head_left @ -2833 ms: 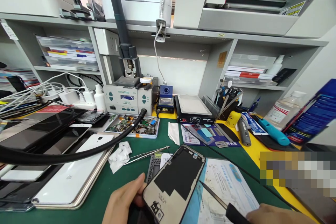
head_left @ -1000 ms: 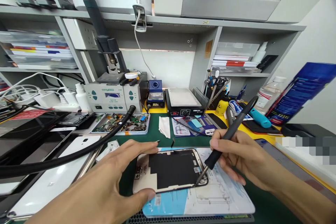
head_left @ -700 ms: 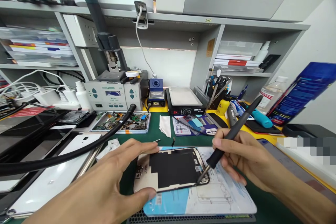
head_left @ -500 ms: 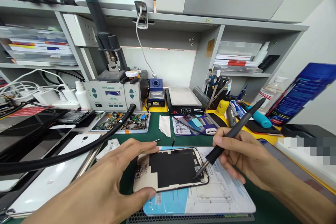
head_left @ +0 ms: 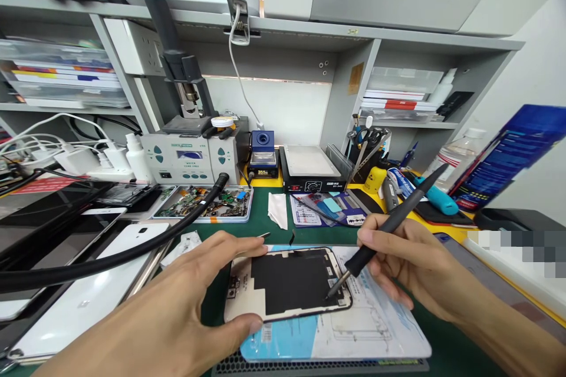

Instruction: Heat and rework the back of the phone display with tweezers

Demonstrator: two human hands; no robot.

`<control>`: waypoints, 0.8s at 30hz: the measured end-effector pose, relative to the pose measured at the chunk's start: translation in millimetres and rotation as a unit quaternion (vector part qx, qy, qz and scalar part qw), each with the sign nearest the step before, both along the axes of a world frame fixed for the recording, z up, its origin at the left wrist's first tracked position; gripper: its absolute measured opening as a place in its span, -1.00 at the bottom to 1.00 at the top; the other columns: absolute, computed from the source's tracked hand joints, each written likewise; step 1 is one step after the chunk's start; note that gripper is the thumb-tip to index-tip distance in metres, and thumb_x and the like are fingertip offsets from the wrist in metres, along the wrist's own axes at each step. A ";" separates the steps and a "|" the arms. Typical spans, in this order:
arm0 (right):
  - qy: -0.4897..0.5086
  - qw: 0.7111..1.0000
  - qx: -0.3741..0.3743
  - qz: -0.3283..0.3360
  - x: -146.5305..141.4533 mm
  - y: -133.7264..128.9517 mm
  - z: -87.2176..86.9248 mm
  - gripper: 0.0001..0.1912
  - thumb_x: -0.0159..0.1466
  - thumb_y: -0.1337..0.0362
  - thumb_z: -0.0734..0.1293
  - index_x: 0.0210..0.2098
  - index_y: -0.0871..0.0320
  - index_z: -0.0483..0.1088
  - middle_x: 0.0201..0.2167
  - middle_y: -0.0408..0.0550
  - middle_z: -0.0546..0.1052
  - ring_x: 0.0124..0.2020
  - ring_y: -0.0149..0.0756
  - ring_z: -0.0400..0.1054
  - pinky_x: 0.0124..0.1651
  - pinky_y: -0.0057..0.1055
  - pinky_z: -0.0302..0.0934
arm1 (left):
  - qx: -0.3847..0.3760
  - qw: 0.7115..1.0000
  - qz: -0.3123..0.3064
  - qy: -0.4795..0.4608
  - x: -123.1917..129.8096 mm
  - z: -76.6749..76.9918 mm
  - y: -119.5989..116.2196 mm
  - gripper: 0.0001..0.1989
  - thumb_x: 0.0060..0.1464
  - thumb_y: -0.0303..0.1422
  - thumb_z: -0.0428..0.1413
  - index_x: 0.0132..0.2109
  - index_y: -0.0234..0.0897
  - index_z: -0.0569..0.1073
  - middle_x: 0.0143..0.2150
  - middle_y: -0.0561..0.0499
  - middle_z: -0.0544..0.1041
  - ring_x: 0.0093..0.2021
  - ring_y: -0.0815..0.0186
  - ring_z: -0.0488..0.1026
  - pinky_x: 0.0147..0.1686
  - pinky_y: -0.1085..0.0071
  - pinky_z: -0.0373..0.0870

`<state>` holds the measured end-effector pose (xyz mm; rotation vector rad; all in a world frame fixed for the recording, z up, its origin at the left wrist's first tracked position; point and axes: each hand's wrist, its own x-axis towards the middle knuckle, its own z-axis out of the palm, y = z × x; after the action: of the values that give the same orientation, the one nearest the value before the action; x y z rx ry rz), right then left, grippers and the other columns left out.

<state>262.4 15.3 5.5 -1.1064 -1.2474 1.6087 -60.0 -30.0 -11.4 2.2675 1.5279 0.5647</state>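
My left hand (head_left: 194,300) grips a phone screen (head_left: 292,283) between the thumb at its near edge and the fingers at its far edge. The screen lies with its back side up, showing a black sheet framed in white with small metal parts at the right end. In my right hand (head_left: 407,265) a soldering iron (head_left: 380,238) with a dark handle is held like a pen. Its thin tip rests on or just over the black sheet, near the right end. Under the screen lies a blue and white printed pad (head_left: 375,330).
Behind stand a hot air station (head_left: 190,156), a small soldering station (head_left: 264,159) and a hot plate (head_left: 312,168). A tray of circuit boards (head_left: 212,203) sits far left. A thick black hose (head_left: 145,253) crosses the left side above several phones. A tool holder (head_left: 365,153) stands right.
The soldering iron's tip has shifted very slightly left on the black sheet. My left hand and the phone screen stay almost where they were.
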 end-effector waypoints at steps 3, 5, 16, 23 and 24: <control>0.006 1.000 -0.003 0.001 0.5 -0.1 -0.7 -0.58 0.18 0.04 0.60 -0.46 0.13 0.37 -0.70 -0.15 0.51 -0.79 -0.46 0.30 -0.81 -0.69 0.16 | -0.001 1.000 -0.004 -0.010 1.8 0.1 -0.1 -0.36 0.18 -0.05 0.24 0.36 0.29 0.26 0.26 0.16 0.51 0.15 0.16 0.57 0.05 0.35 0.61; 0.010 1.000 -0.008 0.006 0.9 0.1 -0.8 -0.59 0.18 0.05 0.60 -0.46 0.12 0.36 -0.69 -0.15 0.52 -0.79 -0.46 0.31 -0.81 -0.68 0.16 | -0.003 1.000 -0.002 -0.012 2.3 -0.3 0.4 -0.34 0.19 -0.06 0.24 0.37 0.30 0.24 0.27 0.17 0.51 0.15 0.17 0.57 0.06 0.35 0.60; -0.026 1.000 -0.009 -0.001 -0.4 0.9 0.7 -0.55 0.16 0.02 0.61 -0.49 0.13 0.35 -0.72 -0.14 0.50 -0.81 -0.49 0.26 -0.82 -0.67 0.13 | -0.001 1.000 0.003 0.014 -1.2 -2.9 -0.3 -0.34 0.18 -0.01 0.23 0.37 0.33 0.20 0.26 0.17 0.50 0.13 0.19 0.57 0.00 0.38 0.62; 0.000 1.000 -0.005 -0.012 -0.9 0.0 -0.5 -0.58 0.15 0.03 0.61 -0.47 0.12 0.37 -0.71 -0.14 0.50 -0.80 -0.45 0.29 -0.82 -0.66 0.13 | -0.005 1.000 0.000 0.004 1.3 -3.1 -0.8 -0.34 0.19 -0.06 0.24 0.37 0.28 0.22 0.28 0.12 0.49 0.16 0.13 0.56 0.08 0.30 0.60; 0.007 1.000 -0.004 -0.011 0.2 -0.5 -0.6 -0.58 0.15 0.03 0.61 -0.47 0.12 0.38 -0.71 -0.15 0.50 -0.79 -0.45 0.29 -0.82 -0.66 0.13 | 0.006 1.000 0.004 0.001 1.3 -4.5 -2.3 -0.33 0.17 -0.06 0.25 0.37 0.27 0.23 0.27 0.11 0.49 0.15 0.11 0.56 0.08 0.27 0.60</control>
<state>262.6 14.8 4.9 -1.1067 -1.2171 1.6036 -58.7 -32.3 -15.8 2.2728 1.5401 0.5759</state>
